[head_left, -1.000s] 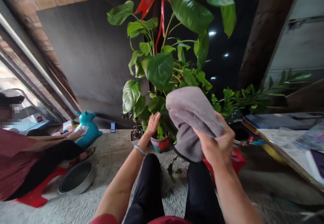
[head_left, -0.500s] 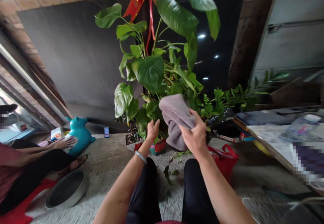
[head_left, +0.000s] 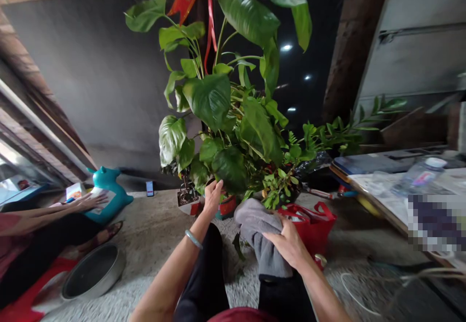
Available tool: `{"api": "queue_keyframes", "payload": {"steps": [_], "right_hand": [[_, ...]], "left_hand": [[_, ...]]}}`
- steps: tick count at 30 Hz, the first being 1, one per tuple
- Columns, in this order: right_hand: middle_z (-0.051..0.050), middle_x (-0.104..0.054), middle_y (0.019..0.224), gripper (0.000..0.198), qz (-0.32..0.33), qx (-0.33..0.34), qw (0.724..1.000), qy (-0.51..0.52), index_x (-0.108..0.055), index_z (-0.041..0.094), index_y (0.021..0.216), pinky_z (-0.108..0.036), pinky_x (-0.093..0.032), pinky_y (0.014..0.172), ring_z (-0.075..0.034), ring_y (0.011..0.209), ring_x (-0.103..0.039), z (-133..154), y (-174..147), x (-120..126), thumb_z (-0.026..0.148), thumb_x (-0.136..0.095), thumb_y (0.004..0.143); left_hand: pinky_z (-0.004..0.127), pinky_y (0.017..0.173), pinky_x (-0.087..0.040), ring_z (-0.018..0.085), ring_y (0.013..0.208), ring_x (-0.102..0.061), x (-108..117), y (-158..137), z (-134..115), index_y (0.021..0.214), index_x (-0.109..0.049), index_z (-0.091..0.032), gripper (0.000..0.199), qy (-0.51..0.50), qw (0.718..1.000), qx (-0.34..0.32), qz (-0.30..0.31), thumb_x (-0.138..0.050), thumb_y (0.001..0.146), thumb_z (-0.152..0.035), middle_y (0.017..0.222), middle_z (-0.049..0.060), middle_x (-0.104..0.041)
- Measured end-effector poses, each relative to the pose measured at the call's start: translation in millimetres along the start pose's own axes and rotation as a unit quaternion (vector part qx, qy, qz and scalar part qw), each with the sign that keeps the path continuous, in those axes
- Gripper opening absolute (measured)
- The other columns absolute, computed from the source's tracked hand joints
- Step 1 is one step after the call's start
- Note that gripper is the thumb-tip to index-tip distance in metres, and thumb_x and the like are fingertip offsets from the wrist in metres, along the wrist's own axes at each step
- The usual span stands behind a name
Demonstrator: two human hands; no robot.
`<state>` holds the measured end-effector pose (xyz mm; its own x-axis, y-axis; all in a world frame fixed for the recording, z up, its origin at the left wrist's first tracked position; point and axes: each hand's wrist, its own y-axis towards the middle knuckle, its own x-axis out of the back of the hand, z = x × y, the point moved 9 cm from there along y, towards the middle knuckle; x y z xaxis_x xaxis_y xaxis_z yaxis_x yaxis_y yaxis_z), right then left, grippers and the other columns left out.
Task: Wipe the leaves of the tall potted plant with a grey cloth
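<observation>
A tall potted plant [head_left: 207, 101] with broad green leaves stands in front of me. My left hand [head_left: 213, 197], a bracelet on its wrist, is closed at the lower edge of a dark green leaf [head_left: 230, 169]; the exact pinch point is partly hidden. A grey cloth [head_left: 260, 232] hangs bunched from my right hand [head_left: 287, 240], low over my right knee. Behind the cloth grow smaller leafy shoots [head_left: 278, 188]. The plant's red and green pot [head_left: 225, 206] shows just beyond my left hand.
At left, another person's hand [head_left: 95, 201] rests on a teal animal-shaped toy [head_left: 105, 184]. A grey basin [head_left: 92, 271] and a phone [head_left: 150, 188] are on the floor. At right are a red bag [head_left: 320, 225] and a table holding a plastic bottle [head_left: 424, 176].
My right hand has brought the cloth down and away from the leaves, toward my knee. My left hand stays low by the plant. The view has shifted slightly.
</observation>
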<state>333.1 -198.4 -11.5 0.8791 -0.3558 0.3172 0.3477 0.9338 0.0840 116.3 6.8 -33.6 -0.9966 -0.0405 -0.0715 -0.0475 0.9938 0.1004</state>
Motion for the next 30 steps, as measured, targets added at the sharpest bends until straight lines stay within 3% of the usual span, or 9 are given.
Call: {"api": "queue_keyframes", "payload": {"steps": [3, 6, 8, 12, 16, 19, 22, 26, 30], "right_hand": [[-0.011, -0.085, 0.103, 0.045, -0.020, -0.020, 1.000, 0.000, -0.080, 0.026, 0.103, -0.049, -0.063, 0.098, -0.038, 0.103, -0.079, -8.3, 0.3, 8.0, 0.033, -0.067, 0.061], [-0.011, -0.085, 0.102, 0.044, -0.058, -0.019, 0.998, 0.006, -0.079, 0.026, 0.102, -0.054, -0.062, 0.098, -0.040, 0.104, -0.078, -11.5, -4.9, 20.0, 0.037, -0.067, 0.061], [-0.010, -0.085, 0.099, 0.041, -0.085, -0.023, 0.996, 0.011, -0.080, 0.027, 0.098, -0.054, -0.063, 0.095, -0.040, 0.101, -0.079, -12.4, -10.1, 33.2, 0.039, -0.067, 0.061], [-0.010, -0.085, 0.099, 0.038, -0.106, -0.035, 0.993, 0.025, -0.082, 0.026, 0.094, -0.046, -0.065, 0.091, -0.038, 0.099, -0.081, -17.8, -19.1, 63.6, 0.044, -0.069, 0.063], [-0.012, -0.085, 0.110, 0.048, -0.171, -0.033, 0.985, 0.021, -0.084, 0.023, 0.103, -0.045, -0.064, 0.096, -0.038, 0.108, -0.079, -38.8, -26.2, 101.1, 0.048, -0.075, 0.062], [-0.013, -0.084, 0.112, 0.053, -0.179, -0.030, 0.983, 0.034, -0.084, 0.020, 0.107, -0.044, -0.065, 0.097, -0.039, 0.109, -0.079, -55.2, -26.7, 117.1, 0.047, -0.079, 0.062], [-0.011, -0.085, 0.107, 0.047, -0.158, -0.021, 0.986, 0.047, -0.085, 0.022, 0.103, -0.040, -0.066, 0.094, -0.037, 0.104, -0.081, -56.2, -24.9, 120.7, 0.046, -0.081, 0.062], [-0.011, -0.086, 0.100, 0.045, -0.189, -0.037, 0.980, 0.056, -0.084, 0.023, 0.095, -0.042, -0.068, 0.090, -0.038, 0.098, -0.082, -41.5, -27.5, 124.9, 0.047, -0.080, 0.058], [-0.011, -0.086, 0.093, 0.038, -0.224, -0.043, 0.972, 0.048, -0.079, 0.027, 0.083, -0.043, -0.069, 0.081, -0.039, 0.090, -0.082, -27.5, -43.5, 140.9, 0.051, -0.080, 0.053]], "left_hand": [[0.025, 0.054, -0.047, 0.015, 0.059, -0.059, -12.9, -18.9, 7.9, 0.061, -0.053, -0.021, 0.050, 0.039, 0.997, 0.026, 0.065, -0.076, 0.067, -0.066, 0.060, -0.001, -0.056], [0.026, 0.051, -0.045, 0.017, 0.056, -0.059, -46.0, -43.0, 12.5, 0.063, -0.069, -0.018, 0.046, 0.113, 0.962, 0.045, 0.246, -0.076, 0.070, -0.063, 0.058, 0.004, -0.063], [0.027, 0.054, -0.047, 0.017, 0.059, -0.061, -70.8, -53.4, 4.4, 0.071, -0.078, -0.018, 0.041, 0.126, 0.936, 0.021, 0.329, -0.075, 0.075, -0.059, 0.062, 0.004, -0.068], [0.028, 0.064, -0.052, 0.017, 0.068, -0.062, -131.1, -36.1, -23.9, 0.095, -0.086, -0.018, 0.031, 0.099, 0.941, -0.034, 0.321, -0.078, 0.078, -0.043, 0.072, 0.003, -0.072], [0.028, 0.068, -0.054, 0.017, 0.073, -0.064, -209.4, -7.9, -16.0, 0.111, -0.085, -0.018, 0.039, 0.121, 0.947, 0.059, 0.293, -0.079, 0.073, -0.021, 0.078, 0.002, -0.073], [0.029, 0.082, -0.056, 0.017, 0.080, -0.067, -249.5, 7.1, -15.1, 0.129, -0.079, -0.013, 0.053, 0.099, 0.962, 0.080, 0.241, -0.073, 0.076, -0.011, 0.085, 0.004, -0.076], [0.032, 0.098, -0.055, 0.020, 0.098, -0.071, -276.9, 7.6, -21.5, 0.149, -0.064, -0.010, 0.065, 0.044, 0.972, 0.067, 0.223, -0.069, 0.084, -0.015, 0.106, 0.010, -0.079], [0.043, 0.120, -0.043, 0.029, 0.136, -0.061, -303.8, -11.8, -48.1, 0.156, -0.059, -0.017, 0.071, 0.034, 0.960, 0.017, 0.278, -0.073, 0.086, -0.023, 0.145, 0.014, -0.069], [0.049, 0.128, -0.032, 0.036, 0.152, -0.047, -287.7, -41.0, -105.4, 0.147, -0.068, -0.021, 0.063, 0.060, 0.926, -0.097, 0.360, -0.077, 0.086, -0.036, 0.157, 0.012, -0.061]]}}
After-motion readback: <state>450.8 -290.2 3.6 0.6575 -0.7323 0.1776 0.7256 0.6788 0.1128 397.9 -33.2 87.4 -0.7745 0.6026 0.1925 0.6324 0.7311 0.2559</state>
